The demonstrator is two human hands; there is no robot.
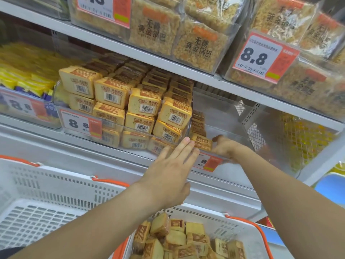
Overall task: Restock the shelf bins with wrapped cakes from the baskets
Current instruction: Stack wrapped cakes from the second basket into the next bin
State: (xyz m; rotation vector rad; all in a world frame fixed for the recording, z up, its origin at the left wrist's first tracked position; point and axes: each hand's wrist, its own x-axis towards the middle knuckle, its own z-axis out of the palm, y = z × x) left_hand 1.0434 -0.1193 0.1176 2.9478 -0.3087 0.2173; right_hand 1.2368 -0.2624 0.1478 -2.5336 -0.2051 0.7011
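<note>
Several wrapped cakes fill a clear shelf bin [61, 116] on the middle shelf, stacked in rows. To its right stands a second clear bin [233, 128], mostly bare, with a few cakes at its left end. My right hand [224, 147] reaches into that bin and holds a wrapped cake [202, 143] at its front left corner. My left hand [171, 172] is flat with straight fingers, its fingertips touching the bin front beside that cake. Below, a white basket [248, 238] with orange trim holds several loose wrapped cakes [179, 238].
A second white basket [37, 199] sits at the lower left. The top shelf carries bins of rice-crust snack packs [201, 47] with 8.8 price tags [261, 57]. Yellow packets [28, 75] fill the bin at the far left. A wire mesh divider [291, 135] stands to the right.
</note>
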